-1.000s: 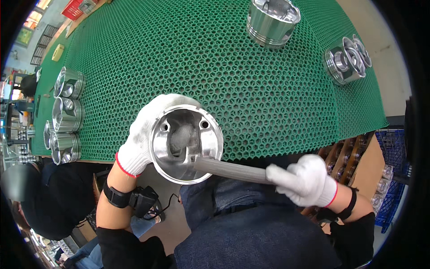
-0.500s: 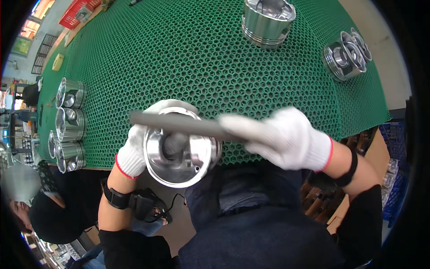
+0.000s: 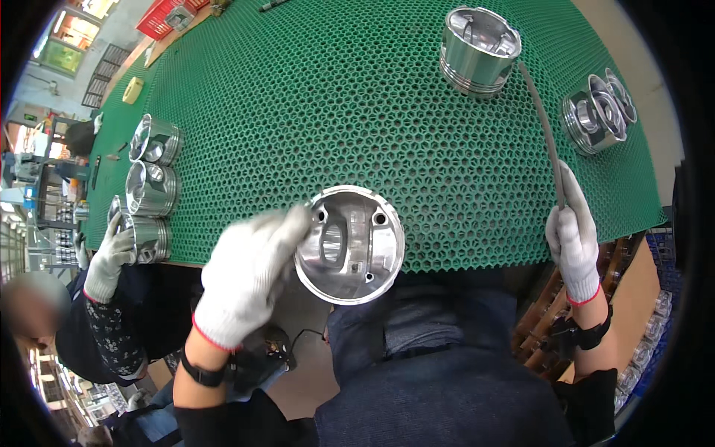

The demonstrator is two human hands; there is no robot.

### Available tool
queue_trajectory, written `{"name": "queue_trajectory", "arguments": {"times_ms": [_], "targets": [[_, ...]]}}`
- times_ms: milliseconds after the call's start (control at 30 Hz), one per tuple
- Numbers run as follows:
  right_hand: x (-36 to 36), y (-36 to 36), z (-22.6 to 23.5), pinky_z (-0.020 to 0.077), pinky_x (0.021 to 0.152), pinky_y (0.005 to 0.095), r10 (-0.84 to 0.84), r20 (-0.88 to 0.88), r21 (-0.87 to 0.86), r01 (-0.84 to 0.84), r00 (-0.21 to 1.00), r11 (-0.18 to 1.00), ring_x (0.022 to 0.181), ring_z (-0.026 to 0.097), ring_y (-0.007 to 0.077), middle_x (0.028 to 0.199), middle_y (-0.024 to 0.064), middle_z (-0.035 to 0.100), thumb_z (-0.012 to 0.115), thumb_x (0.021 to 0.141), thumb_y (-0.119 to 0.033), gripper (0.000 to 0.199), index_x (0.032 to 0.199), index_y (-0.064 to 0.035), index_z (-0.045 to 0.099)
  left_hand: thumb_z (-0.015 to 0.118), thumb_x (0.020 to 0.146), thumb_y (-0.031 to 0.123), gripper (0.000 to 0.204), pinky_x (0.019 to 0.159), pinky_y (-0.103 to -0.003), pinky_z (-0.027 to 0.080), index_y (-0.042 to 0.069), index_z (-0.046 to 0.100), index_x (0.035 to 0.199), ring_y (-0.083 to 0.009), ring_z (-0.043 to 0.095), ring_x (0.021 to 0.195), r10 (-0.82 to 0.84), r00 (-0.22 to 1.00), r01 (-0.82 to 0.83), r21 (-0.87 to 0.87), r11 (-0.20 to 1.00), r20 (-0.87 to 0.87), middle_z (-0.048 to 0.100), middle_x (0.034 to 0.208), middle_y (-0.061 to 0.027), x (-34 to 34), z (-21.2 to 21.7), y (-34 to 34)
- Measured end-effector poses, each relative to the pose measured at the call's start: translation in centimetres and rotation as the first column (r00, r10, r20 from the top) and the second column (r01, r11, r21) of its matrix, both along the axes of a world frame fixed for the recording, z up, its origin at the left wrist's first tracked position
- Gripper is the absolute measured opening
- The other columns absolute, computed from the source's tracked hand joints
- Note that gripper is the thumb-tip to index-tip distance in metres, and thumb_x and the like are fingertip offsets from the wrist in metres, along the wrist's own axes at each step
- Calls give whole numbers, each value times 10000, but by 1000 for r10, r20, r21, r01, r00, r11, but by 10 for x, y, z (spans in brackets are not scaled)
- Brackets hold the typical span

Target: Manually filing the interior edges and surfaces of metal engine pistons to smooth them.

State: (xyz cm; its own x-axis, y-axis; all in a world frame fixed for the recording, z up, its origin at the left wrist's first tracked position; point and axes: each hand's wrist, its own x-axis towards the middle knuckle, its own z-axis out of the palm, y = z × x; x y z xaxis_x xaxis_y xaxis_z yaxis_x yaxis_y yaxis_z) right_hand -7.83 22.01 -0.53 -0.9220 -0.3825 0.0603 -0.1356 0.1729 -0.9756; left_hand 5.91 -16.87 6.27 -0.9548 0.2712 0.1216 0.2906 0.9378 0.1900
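Observation:
An open-topped silver engine piston point(image 3: 383, 257) is at the near edge of the green mat, its hollow inside facing up. My left hand point(image 3: 249, 268), in a white glove with a red cuff, is at its left rim. The fingers are smeared by motion, so I cannot tell whether they grip or only touch it. Away to the right, my gloved right hand point(image 3: 575, 238) is closed on the lower end of a long, thin, dark file-like strip point(image 3: 547, 130). The strip points away from me, its far end beside another piston point(image 3: 480, 56) standing on the mat.
The green honeycomb mat point(image 3: 298, 134) covers the table. Several pistons stand at left point(image 3: 153, 188) and right point(image 3: 596, 119). A co-worker's gloved hand point(image 3: 108, 261) touches a left piston. A red basket point(image 3: 165, 18) and a yellow tape roll point(image 3: 132, 90) lie far left.
The strip has left the piston's top and swung to point away, carried right by my right hand. My left hand no longer wraps the piston. A co-worker's hand has appeared at left.

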Motion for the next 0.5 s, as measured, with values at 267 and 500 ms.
{"name": "queue_trajectory", "arguments": {"times_ms": [267,500], "targets": [[3,11,-20,300,454,197,-81,-26,-26,80,996,996,535,367,22,1236,103,581,476,988,-323,675,1486,66,240,705,678,167,333,764,-361,529,63,681,993,-233,629,891,-287,948,308,168,937,-138,643,912,-61,-2,59,27],[0,19,-39,310,439,193,-64,-217,-121,38,974,992,538,383,20,1476,135,419,479,1000,-408,722,1481,74,238,667,718,225,400,977,-449,469,71,610,1082,-254,610,914,-465,884,451,-178,875,-48,631,938,-44,-68,36,-19]]}}
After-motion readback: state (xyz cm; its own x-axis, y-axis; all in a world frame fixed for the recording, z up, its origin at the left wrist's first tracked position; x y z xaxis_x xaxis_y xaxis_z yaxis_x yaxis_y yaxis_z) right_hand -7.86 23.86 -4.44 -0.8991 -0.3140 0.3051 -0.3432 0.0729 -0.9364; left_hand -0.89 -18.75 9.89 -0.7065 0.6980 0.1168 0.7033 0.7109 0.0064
